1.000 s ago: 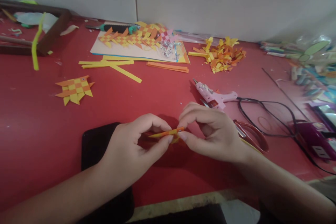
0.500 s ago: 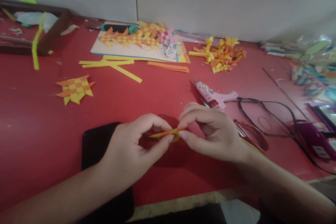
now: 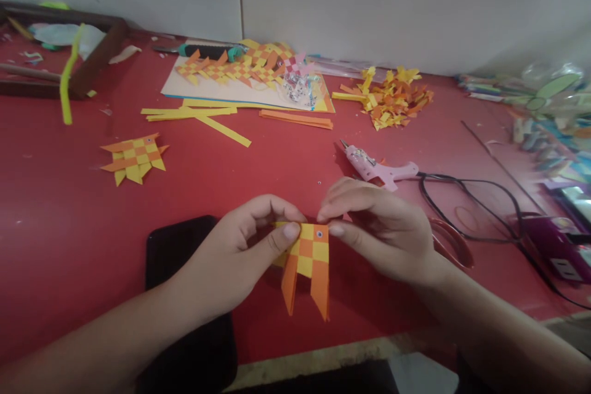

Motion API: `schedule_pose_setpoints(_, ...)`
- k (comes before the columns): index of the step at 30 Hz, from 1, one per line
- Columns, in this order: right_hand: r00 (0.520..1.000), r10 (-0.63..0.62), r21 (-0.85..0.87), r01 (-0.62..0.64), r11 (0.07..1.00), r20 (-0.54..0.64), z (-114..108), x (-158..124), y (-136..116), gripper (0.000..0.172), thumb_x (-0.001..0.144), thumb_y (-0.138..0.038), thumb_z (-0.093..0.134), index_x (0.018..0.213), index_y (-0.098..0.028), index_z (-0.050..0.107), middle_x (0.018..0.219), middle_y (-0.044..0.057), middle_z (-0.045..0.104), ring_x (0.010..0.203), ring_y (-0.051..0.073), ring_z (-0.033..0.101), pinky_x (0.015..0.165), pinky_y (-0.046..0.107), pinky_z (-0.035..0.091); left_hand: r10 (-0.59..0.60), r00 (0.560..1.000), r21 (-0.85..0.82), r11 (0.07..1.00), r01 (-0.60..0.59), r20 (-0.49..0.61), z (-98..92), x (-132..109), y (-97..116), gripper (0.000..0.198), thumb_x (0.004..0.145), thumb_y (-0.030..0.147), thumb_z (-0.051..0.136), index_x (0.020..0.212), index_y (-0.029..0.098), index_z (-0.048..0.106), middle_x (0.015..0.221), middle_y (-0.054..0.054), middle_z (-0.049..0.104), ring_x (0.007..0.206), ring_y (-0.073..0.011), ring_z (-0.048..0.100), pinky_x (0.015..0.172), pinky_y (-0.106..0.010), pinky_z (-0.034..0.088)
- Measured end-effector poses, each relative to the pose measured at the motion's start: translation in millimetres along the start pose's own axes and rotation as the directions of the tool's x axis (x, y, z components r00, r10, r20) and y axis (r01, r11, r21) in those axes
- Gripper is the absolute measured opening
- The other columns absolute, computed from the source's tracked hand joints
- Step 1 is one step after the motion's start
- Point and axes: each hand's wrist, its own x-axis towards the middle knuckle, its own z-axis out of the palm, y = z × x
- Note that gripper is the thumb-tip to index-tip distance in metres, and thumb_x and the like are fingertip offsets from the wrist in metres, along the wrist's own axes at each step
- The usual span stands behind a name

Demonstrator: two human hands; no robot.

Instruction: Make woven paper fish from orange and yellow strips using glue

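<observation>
Between the thumb and fingers of my left hand [image 3: 244, 240] is a woven paper fish [image 3: 305, 249], checked in orange and yellow. It faces me, with a small googly eye [image 3: 319, 234] near its upper right corner and two orange strip ends hanging down. My right hand [image 3: 388, 228] pinches at that same corner with thumb and forefinger. Part of the fish's left side is hidden by my left hand. Another finished-looking paper fish [image 3: 135, 158] lies flat on the red table at the left. A loose googly eye [image 3: 319, 183] sits just beyond my hands.
A pink glue gun [image 3: 381, 170] with a black cord lies behind my right hand, near red-handled scissors [image 3: 450, 243]. A black phone-like slab [image 3: 180, 246] is under my left forearm. Farther back are yellow strips [image 3: 221, 129], orange strips [image 3: 295, 120] and a heap of paper scraps [image 3: 394, 98].
The paper fish has turned from edge-on to show its checked face, its orange ends now pointing down. My right hand has shifted slightly right, and my left thumb has moved slightly up and left.
</observation>
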Motion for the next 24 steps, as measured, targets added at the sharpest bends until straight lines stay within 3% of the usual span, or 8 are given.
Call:
schedule_pose_setpoints(6, 0.998, -0.062, -0.031, 0.063, 0.998, 0.032, -1.1, 2.6, 1.3, 0.019, 0.088, -0.008, 0.065, 0.099, -0.024, 0.068, 0.088, 0.003, 0.071, 0.084, 0.015, 0.064, 0.075, 0.032, 0.054, -0.015, 1.0, 0.044, 0.999, 0.015, 0.0, 0.2, -0.1, -3.8, 0.016, 0.092, 0.037, 0.061, 0.095, 0.021, 0.065, 0.079, 0.002, 0.062, 0.062, -0.0087, 0.054, 0.056, -0.018, 0.046)
schedule_pose_setpoints(10, 0.998, -0.044, -0.094, 0.049, 0.994, 0.053, -1.0, 3.8, -2.1, 0.008, 0.091, -0.015, 0.062, 0.092, -0.022, 0.065, 0.089, 0.005, 0.067, 0.084, 0.016, 0.064, 0.074, 0.031, 0.054, -0.014, 1.0, 0.059, 0.998, 0.013, 0.017, 3.0, -1.8, -6.5, 0.021, 0.091, 0.036, 0.062, 0.107, 0.022, 0.061, 0.102, -0.004, 0.068, 0.086, -0.0158, 0.066, 0.07, -0.024, 0.055)
schedule_pose_setpoints(13, 0.999, -0.005, -0.157, 0.012, 0.988, 0.042, -1.2, 3.6, -3.6, 0.006, 0.092, -0.017, 0.06, 0.09, -0.022, 0.063, 0.09, 0.005, 0.065, 0.084, 0.016, 0.063, 0.074, 0.031, 0.053, 0.043, 0.999, 0.114, 0.993, -0.042, -0.012, 3.6, -5.7, -5.8, 0.021, 0.096, 0.037, 0.055, 0.109, 0.024, 0.062, 0.112, -0.006, 0.068, 0.102, -0.0188, 0.065, 0.084, -0.029, 0.055)
schedule_pose_setpoints(16, 0.998, 0.055, -0.203, -0.057, 0.977, -0.016, -1.9, 2.8, -2.2, 0.006, 0.09, -0.016, 0.061, 0.09, -0.022, 0.063, 0.089, 0.005, 0.064, 0.083, 0.017, 0.061, 0.074, 0.032, 0.053, 0.153, 0.986, 0.173, 0.975, -0.139, -0.066, 1.1, -10.0, -1.9, 0.032, 0.099, 0.048, 0.043, 0.103, 0.024, 0.066, 0.108, -0.004, 0.07, 0.097, -0.0188, 0.066, 0.085, -0.029, 0.054)
schedule_pose_setpoints(18, 0.996, 0.085, -0.205, -0.092, 0.975, -0.04, -1.9, 2.4, -0.9, 0.007, 0.089, -0.015, 0.062, 0.09, -0.022, 0.064, 0.088, 0.004, 0.064, 0.081, 0.016, 0.061, 0.072, 0.032, 0.052, 0.196, 0.98, 0.185, 0.965, -0.188, -0.026, -0.4, -11.4, 0.7, 0.034, 0.093, 0.053, 0.054, 0.108, 0.025, 0.064, 0.106, -0.004, 0.071, 0.093, -0.0201, 0.068, 0.08, -0.029, 0.055)
schedule_pose_setpoints(20, 0.995, 0.091, -0.18, -0.095, 0.979, -0.03, -0.9, 2.1, -1.3, 0.008, 0.088, -0.014, 0.063, 0.09, -0.022, 0.065, 0.088, 0.004, 0.065, 0.08, 0.016, 0.061, 0.071, 0.032, 0.052, 0.218, 0.976, 0.275, 0.939, -0.205, -0.019, -0.4, -11.1, 1.7, 0.034, 0.082, 0.044, 0.073, 0.108, 0.025, 0.064, 0.101, -0.002, 0.073, 0.088, -0.0193, 0.069, 0.077, -0.027, 0.056)
schedule_pose_setpoints(22, 0.998, 0.069, -0.154, -0.068, 0.986, 0.004, 0.9, 1.7, -3.9, 0.01, 0.087, -0.013, 0.064, 0.09, -0.022, 0.067, 0.089, 0.004, 0.066, 0.08, 0.016, 0.062, 0.071, 0.032, 0.052, 0.246, 0.965, 0.421, 0.888, -0.186, -0.091, 0.7, -9.8, 1.1, 0.019, 0.081, 0.032, 0.075, 0.096, 0.024, 0.066, 0.091, 0.001, 0.073, 0.08, -0.0155, 0.069, 0.073, -0.024, 0.054)
schedule_pose_setpoints(24, 0.999, 0.04, -0.151, -0.035, 0.988, 0.03, 0.6, 1.1, -7.5, 0.014, 0.086, -0.012, 0.066, 0.093, -0.024, 0.068, 0.09, 0.004, 0.068, 0.084, 0.017, 0.064, 0.074, 0.033, 0.053, 0.284, 0.954, 0.498, 0.843, -0.202, -0.093, 1.0, -8.8, -0.1, 0.003, 0.085, 0.025, 0.069, 0.085, 0.024, 0.067, 0.082, 0.002, 0.072, 0.074, -0.0129, 0.067, 0.069, -0.023, 0.052)
